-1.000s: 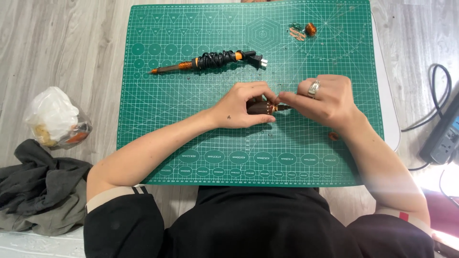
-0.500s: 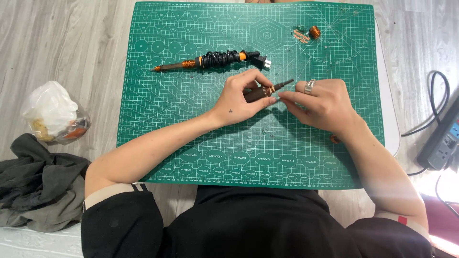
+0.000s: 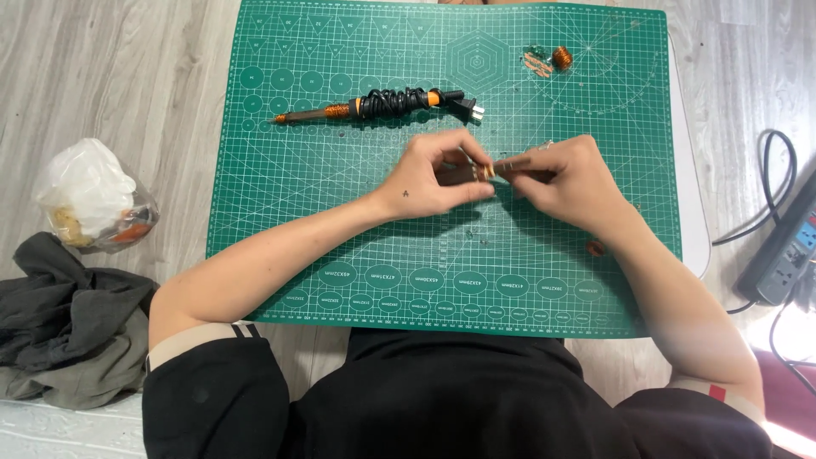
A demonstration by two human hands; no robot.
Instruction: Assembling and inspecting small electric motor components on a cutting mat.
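A pale wood-grain floor [image 3: 110, 76] carries everything, and on it lies a large green cutting mat [image 3: 340, 246], the working surface, its near edge just before the person's black shirt and its right edge over a white board's rim. Most of the mat lies bare, with wide open room on the left half and along the near edge.

Left of the mat, well apart from it, sits a heap of dark grey cloth [image 3: 64, 327], and beyond that a knotted clear plastic bag [image 3: 89, 200] holding pale and orange bits too small to tell. At the right edge lie a black cable [image 3: 769, 183] and a power strip [image 3: 786, 255].

Near the mat's far edge rests a soldering iron [image 3: 374, 104] with its cord coiled round the handle. A small copper wire coil [image 3: 562, 58] sits at the far right.

Mid-mat, the left hand [image 3: 429, 178] and right hand [image 3: 569, 174] meet, each grip pinching one end of a thin dark rod [image 3: 493, 168] held level just above the mat.
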